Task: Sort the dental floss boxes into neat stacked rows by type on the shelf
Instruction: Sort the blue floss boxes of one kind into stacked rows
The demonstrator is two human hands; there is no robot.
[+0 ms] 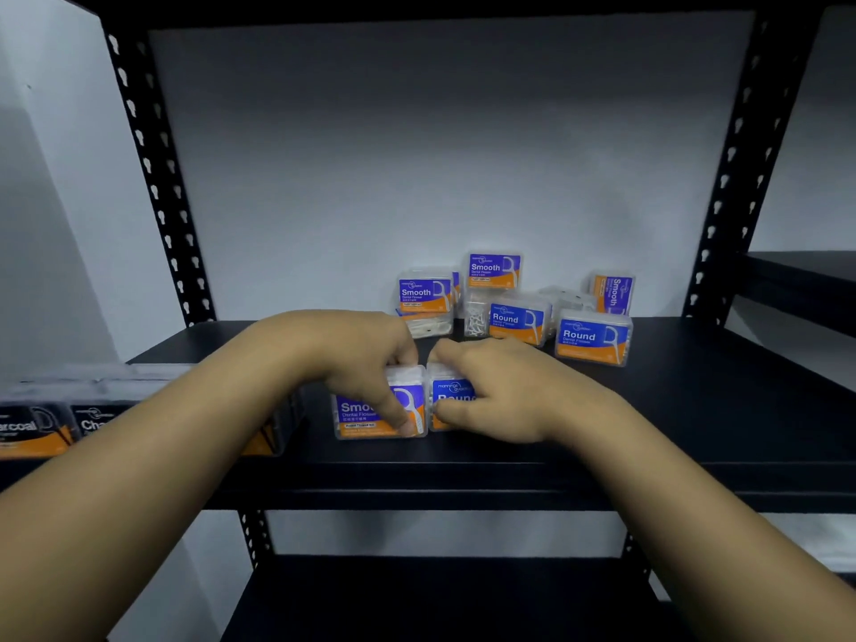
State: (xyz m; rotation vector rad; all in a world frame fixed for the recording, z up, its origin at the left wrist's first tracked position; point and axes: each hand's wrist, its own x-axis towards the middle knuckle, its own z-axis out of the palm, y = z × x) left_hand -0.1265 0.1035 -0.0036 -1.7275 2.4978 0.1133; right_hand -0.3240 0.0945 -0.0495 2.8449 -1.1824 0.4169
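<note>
A purple Smooth floss box (366, 417) stands near the black shelf's front edge (417, 479), and my left hand (356, 354) grips it from above. Right beside it, touching, stands a blue Round floss box (451, 391) with my right hand (500, 391) closed over its right side. Black Charcoal boxes (41, 428) line the front at the far left, partly behind my left forearm. A loose pile sits at the back right: Smooth boxes (424, 294) (493, 270) (612, 293) and Round boxes (519, 319) (593, 339), some leaning or on their side.
Perforated black uprights (153, 178) (736, 169) frame the bay in front of a white wall. A lower shelf (417, 600) shows beneath, and another shelf unit (801, 271) stands at the right.
</note>
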